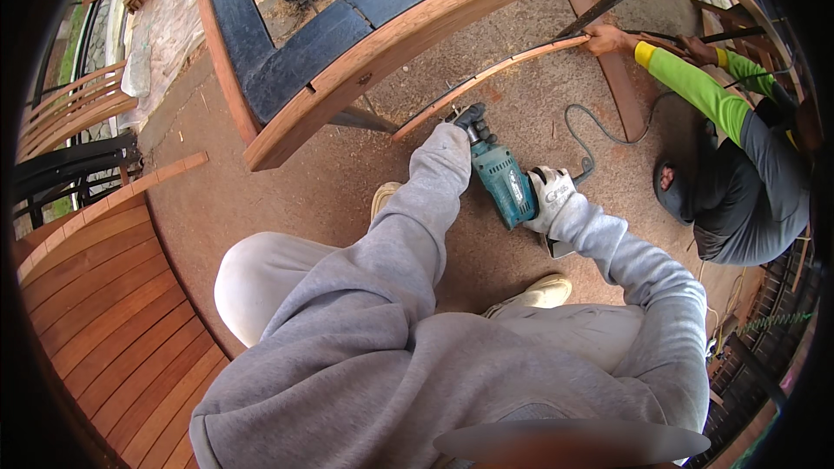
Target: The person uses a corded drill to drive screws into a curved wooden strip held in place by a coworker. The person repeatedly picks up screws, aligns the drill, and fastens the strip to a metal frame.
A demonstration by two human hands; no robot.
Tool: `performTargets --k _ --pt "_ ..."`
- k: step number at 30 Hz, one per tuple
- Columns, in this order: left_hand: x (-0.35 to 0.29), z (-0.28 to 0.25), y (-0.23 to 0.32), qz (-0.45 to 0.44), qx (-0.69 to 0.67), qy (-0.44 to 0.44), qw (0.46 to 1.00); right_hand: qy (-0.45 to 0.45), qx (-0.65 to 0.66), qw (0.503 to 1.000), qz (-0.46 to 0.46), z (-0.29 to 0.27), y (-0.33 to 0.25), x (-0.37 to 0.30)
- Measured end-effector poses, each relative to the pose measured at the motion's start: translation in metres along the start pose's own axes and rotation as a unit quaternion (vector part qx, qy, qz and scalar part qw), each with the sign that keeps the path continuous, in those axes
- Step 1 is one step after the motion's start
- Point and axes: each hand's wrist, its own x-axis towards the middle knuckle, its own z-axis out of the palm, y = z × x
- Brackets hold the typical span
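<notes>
- Head view: the work in hand looks like driving or drilling into the thin curved wooden strip [486, 78] that lies on the sawdust-covered ground [287, 191]. The teal power drill [499, 175] points up and to the left, its dark nose meeting the strip's near end.
- The right hand [550, 197], in a white work glove, is wrapped closed around the drill's rear grip.
- The left hand [459, 122] is at the drill's nose, mostly hidden by the grey sleeve; I cannot tell how far its fingers are closed.
- The next move, I judge, calls for steady pressure along the drill's axis while the strip stays put.
- A co-worker's hand [605, 37], from a yellow-green sleeve, presses on the strip's far end.
- The drill's black cord [584, 135] loops across the ground just beyond the right hand.
- A larger curved timber frame [408, 35] arches above the strip.
</notes>
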Motion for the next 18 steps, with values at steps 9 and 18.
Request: performTargets --k 9,18 --pt "-0.022 0.015 -0.010 -0.006 -0.020 -0.005 1.000 0.014 -0.008 1.000 0.003 -0.006 0.004 -0.016" --pt "-0.043 0.122 -0.035 0.025 -0.058 -0.028 0.998 0.273 0.234 0.931 -0.066 -0.026 0.052 -0.072"
